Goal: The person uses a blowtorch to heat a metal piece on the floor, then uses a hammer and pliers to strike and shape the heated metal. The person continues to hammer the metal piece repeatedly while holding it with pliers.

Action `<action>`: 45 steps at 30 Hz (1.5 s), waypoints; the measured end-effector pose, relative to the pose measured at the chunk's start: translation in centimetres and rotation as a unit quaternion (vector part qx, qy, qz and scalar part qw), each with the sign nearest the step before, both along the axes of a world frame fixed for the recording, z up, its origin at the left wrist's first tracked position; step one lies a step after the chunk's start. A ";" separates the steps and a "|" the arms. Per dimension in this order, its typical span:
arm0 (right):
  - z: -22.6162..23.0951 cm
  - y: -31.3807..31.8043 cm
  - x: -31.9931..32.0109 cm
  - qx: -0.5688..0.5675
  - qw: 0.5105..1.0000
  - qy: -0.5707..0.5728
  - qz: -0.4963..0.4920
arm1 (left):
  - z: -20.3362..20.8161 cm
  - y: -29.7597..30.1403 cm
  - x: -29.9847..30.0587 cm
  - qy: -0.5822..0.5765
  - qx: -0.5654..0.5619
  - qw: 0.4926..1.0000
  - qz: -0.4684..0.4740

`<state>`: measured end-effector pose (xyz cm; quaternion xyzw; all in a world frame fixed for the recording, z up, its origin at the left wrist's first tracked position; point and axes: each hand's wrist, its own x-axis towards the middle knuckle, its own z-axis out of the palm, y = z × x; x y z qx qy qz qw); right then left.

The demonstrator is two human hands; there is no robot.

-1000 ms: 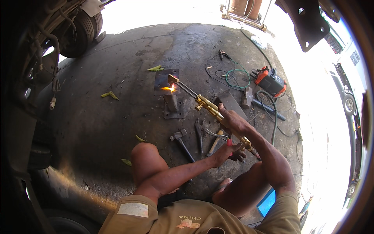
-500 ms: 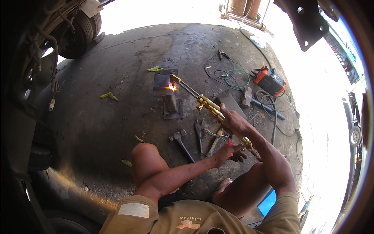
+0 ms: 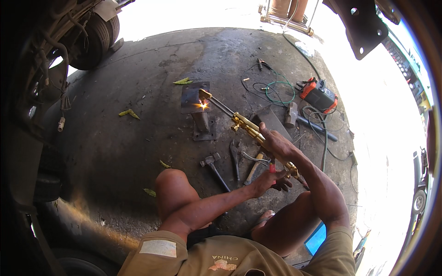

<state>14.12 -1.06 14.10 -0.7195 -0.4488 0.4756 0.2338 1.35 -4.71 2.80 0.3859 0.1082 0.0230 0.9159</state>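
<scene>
A brass cutting torch (image 3: 248, 128) slants across the middle, its head angled down at a dark steel plate (image 3: 189, 94) on the ground. Bright orange sparks and a flame burn at the plate's lower right edge. My right hand (image 3: 277, 145) is wrapped round the torch body, thumb up along the top. Lower down, my left hand (image 3: 266, 182) is closed by the torch's rear end, with a small red cylinder-shaped piece (image 3: 272, 168) at its fingers; its kind is unclear. A steel bracket with a drilled base (image 3: 203, 126) stands just below the plate.
Near my knees lie a hammer (image 3: 213, 168), an adjustable wrench (image 3: 235, 158) and a wooden-handled tool (image 3: 254, 169). Rightward are a sledgehammer (image 3: 292, 115), cables and an orange-black welding machine (image 3: 320, 95). Gas cylinders (image 3: 289, 10) stand at the back; a truck wheel (image 3: 94, 41) is far left.
The torch head has shifted very slightly left along the plate, and the sparks with it. Less pink glow shows beside the tip. Both hands keep their hold.
</scene>
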 end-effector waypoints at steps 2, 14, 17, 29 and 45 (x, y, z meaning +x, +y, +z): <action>-0.5 -0.1 0.3 0.009 1.000 -0.009 -0.005 | 0.1 -0.1 0.2 0.004 -0.004 1.000 -0.003; 0.3 0.4 0.1 -0.005 1.000 0.005 0.014 | 0.6 0.1 -0.2 -0.002 0.007 1.000 0.007; 0.3 0.5 -0.2 0.006 1.000 0.005 0.016 | 0.2 0.2 -0.2 0.002 0.005 1.000 0.012; 0.6 -0.3 0.1 0.003 1.000 0.013 -0.021 | 0.3 -0.3 0.2 0.014 -0.003 1.000 -0.002; -0.2 0.9 -0.5 0.013 1.000 0.021 -0.001 | 0.1 0.6 -0.5 0.021 0.004 1.000 0.013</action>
